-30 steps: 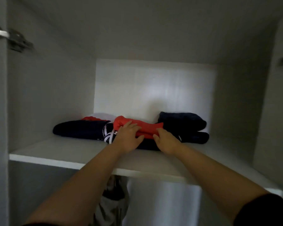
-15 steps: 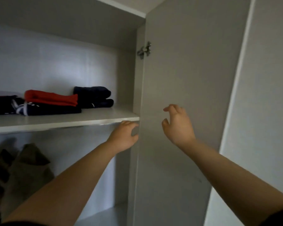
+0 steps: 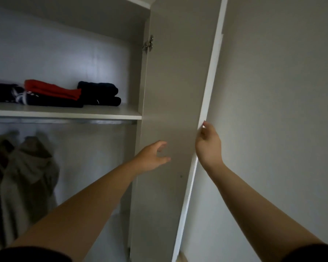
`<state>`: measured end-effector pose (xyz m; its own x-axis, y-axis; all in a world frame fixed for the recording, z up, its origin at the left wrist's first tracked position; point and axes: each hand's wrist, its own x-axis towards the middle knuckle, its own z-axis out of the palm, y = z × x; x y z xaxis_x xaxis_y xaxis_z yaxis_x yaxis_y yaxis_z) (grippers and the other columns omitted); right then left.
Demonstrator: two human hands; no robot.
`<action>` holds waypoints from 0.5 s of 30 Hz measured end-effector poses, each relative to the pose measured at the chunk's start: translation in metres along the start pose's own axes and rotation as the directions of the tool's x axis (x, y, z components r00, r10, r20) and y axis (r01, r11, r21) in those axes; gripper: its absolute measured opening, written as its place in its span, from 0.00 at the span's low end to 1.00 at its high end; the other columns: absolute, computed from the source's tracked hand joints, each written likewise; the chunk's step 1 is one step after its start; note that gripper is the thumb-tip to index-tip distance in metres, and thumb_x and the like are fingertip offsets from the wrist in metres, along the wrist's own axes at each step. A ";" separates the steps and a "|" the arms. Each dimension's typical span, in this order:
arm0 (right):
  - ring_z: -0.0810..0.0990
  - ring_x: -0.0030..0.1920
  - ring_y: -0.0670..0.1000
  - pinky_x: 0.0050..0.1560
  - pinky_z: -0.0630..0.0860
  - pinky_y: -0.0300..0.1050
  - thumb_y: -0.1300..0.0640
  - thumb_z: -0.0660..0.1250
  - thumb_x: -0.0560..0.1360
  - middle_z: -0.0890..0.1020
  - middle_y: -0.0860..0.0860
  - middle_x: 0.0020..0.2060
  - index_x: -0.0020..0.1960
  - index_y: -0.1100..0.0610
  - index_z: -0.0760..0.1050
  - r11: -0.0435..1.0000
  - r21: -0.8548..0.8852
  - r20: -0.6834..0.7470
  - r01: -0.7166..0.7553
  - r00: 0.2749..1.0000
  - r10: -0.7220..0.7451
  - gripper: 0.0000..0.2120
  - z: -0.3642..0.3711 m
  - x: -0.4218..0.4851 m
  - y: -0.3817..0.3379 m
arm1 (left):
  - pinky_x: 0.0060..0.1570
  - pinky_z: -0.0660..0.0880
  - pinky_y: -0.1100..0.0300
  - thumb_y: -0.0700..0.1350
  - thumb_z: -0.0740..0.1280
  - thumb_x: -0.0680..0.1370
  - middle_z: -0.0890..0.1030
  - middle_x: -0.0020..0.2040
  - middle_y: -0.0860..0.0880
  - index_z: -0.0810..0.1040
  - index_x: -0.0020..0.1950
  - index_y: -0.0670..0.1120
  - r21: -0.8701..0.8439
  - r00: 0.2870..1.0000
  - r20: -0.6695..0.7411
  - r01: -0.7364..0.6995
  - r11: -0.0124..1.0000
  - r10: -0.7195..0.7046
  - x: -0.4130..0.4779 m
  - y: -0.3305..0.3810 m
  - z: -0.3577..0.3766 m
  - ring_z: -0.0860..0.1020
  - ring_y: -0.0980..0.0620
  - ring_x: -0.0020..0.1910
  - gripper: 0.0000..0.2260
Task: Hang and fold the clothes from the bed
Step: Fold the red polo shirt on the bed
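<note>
Folded clothes lie on the wardrobe shelf [image 3: 102, 115]: a red garment [image 3: 51, 89] on a dark one, and a navy folded stack [image 3: 99, 93] to its right. My right hand [image 3: 207, 143] grips the outer edge of the open wardrobe door [image 3: 170, 91], fingers curled round it. My left hand [image 3: 152, 157] hovers in front of the door's inner face with fingers loosely spread, holding nothing.
Grey and dark garments [image 3: 23, 176] hang below the shelf on a metal rail [image 3: 102, 121]. A hinge [image 3: 149, 44] sits at the door's top. A plain wall [image 3: 282, 110] fills the right side.
Both hands left the red garment on the shelf and moved right. My right hand reached the door's edge and took hold of it; my left hand moved off the shelf front.
</note>
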<state>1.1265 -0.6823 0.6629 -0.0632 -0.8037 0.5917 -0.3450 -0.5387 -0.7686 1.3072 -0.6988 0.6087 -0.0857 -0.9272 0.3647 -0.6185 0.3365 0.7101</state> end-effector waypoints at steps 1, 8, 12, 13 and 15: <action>0.81 0.52 0.51 0.54 0.78 0.46 0.65 0.56 0.75 0.82 0.50 0.50 0.65 0.55 0.72 1.000 0.022 0.021 0.016 1.000 -0.016 0.20 -0.002 -0.002 0.001 | 0.63 0.68 0.61 0.46 0.72 0.74 0.70 0.69 0.49 0.63 0.74 0.47 -0.046 0.999 0.026 0.028 0.999 -0.027 -0.007 0.002 0.005 0.70 0.53 0.66 0.30; 0.79 0.60 0.48 0.58 0.76 0.38 0.76 0.54 0.75 0.80 0.47 0.58 0.62 0.55 0.76 0.950 0.300 0.317 0.081 0.931 -0.179 0.25 0.037 -0.025 -0.013 | 0.57 0.75 0.60 0.49 0.76 0.70 0.72 0.67 0.54 0.59 0.75 0.54 -0.094 0.987 -0.049 0.146 0.985 -0.151 -0.082 -0.019 0.020 0.75 0.52 0.61 0.38; 0.76 0.63 0.46 0.65 0.70 0.38 0.77 0.53 0.75 0.77 0.47 0.61 0.65 0.59 0.74 0.925 0.362 0.496 0.115 0.816 -0.295 0.25 0.095 -0.039 -0.028 | 0.52 0.76 0.61 0.49 0.73 0.73 0.80 0.58 0.52 0.69 0.69 0.51 0.077 0.921 -0.291 0.290 0.954 -0.257 -0.121 -0.061 -0.020 0.79 0.53 0.51 0.26; 0.75 0.64 0.45 0.66 0.69 0.36 0.78 0.53 0.74 0.76 0.47 0.62 0.67 0.59 0.73 0.923 0.364 0.534 0.124 0.784 -0.316 0.27 0.112 -0.042 -0.029 | 0.52 0.77 0.59 0.48 0.71 0.74 0.82 0.55 0.50 0.72 0.65 0.50 0.096 0.899 -0.341 0.323 0.942 -0.273 -0.128 -0.073 -0.033 0.80 0.52 0.50 0.21; 0.72 0.67 0.44 0.65 0.65 0.28 0.79 0.52 0.72 0.73 0.47 0.66 0.69 0.57 0.70 0.926 0.334 0.579 0.176 0.737 -0.349 0.31 0.149 -0.045 -0.031 | 0.51 0.78 0.53 0.46 0.69 0.74 0.82 0.48 0.46 0.76 0.57 0.46 0.106 0.853 -0.429 0.375 0.921 -0.298 -0.137 -0.096 -0.057 0.80 0.48 0.47 0.12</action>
<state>1.2791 -0.6669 0.6234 0.6155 -0.5511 0.5634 -0.0183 -0.7247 -0.6888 1.4229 -0.5946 0.5250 0.4463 -0.8201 0.3581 -0.6844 -0.0550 0.7271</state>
